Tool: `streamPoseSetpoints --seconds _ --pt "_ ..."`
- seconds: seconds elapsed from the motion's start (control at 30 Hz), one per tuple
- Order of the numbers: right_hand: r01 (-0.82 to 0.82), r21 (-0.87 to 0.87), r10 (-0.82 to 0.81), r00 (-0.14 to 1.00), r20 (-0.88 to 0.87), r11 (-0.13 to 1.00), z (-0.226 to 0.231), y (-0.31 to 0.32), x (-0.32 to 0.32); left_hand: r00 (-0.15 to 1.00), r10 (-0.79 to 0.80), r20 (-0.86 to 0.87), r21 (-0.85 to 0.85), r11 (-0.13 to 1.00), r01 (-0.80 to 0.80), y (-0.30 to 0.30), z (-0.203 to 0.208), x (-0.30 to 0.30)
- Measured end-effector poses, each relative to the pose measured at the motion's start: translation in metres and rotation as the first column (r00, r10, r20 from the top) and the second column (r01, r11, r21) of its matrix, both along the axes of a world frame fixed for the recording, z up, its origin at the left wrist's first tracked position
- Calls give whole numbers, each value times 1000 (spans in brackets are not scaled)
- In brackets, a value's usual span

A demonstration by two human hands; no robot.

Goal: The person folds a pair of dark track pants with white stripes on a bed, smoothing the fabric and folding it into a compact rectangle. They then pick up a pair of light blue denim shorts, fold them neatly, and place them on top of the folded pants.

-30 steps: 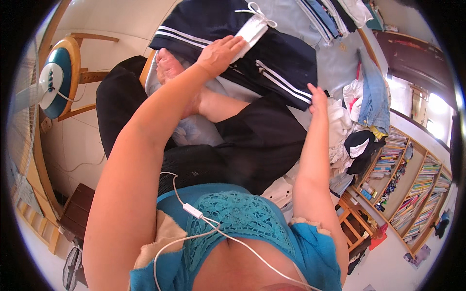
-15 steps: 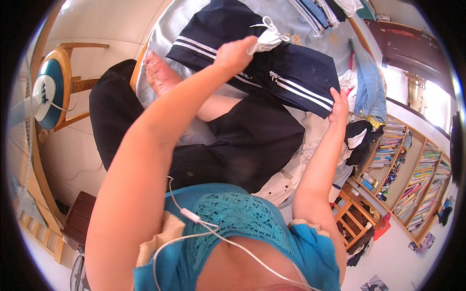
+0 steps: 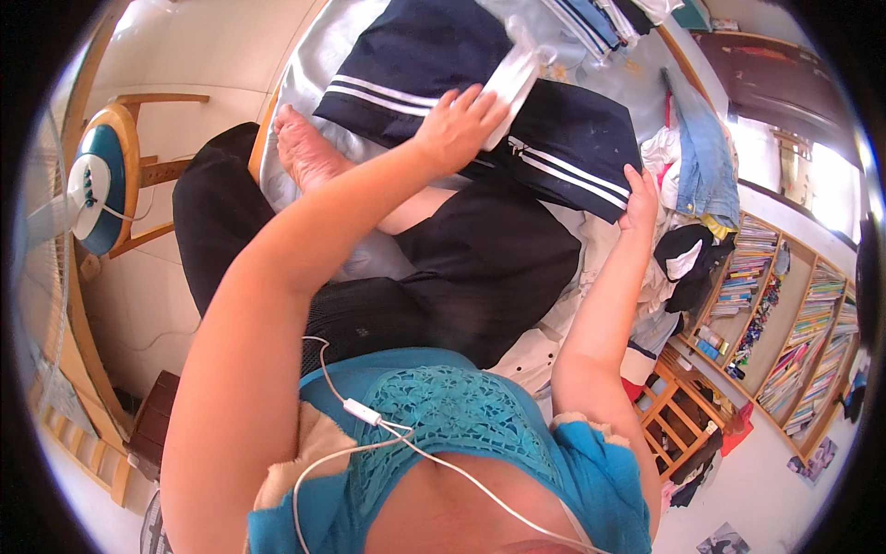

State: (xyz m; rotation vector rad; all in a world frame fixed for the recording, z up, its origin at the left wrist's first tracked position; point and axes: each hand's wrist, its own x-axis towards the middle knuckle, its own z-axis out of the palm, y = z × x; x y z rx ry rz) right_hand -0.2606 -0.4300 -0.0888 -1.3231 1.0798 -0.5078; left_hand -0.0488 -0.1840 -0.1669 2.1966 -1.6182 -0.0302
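Observation:
Dark navy track trousers with paired white stripes lie spread across the bed in front of me. A white waistband lining with a drawstring, blurred by motion, stands out at their middle. My left hand rests against the near end of this white strip, palm down, fingers stretched and apart. At the right end of the trousers, my right hand pinches the striped edge between thumb and fingers. My crossed legs in black trousers are just below, with a bare foot near the left hand's forearm.
A pale satiny sheet covers the bed. Folded clothes lie at its far side; a denim garment and light clothes pile at right. A bookshelf stands beyond, a fan at left. A white earphone cable hangs over my chest.
My left hand has loosened from a closed grip on the white waistband to spread fingers, and the strip now lies longer and straighter. The right hand keeps its hold.

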Motion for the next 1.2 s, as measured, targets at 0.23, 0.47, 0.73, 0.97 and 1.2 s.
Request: streamPoseSetpoints --seconds 0.23,0.47,0.73,0.97,1.2 --pt "-98 -118 88 992 -87 988 23 21 33 988 -23 -155 378 922 81 8 -13 -18" --pt "-441 -461 365 897 -249 770 -2 97 170 951 -29 -308 -225 973 -43 44 -19 22" --pt "-457 -604 264 885 -383 653 -66 199 300 461 550 -697 48 677 -735 101 -37 103" --pt "-740 -326 602 670 -434 589 -108 230 316 225 426 -876 123 649 -751 109 -60 114" --pt "-703 -517 699 670 -250 488 -91 213 277 471 681 -561 104 623 -775 100 -61 108"
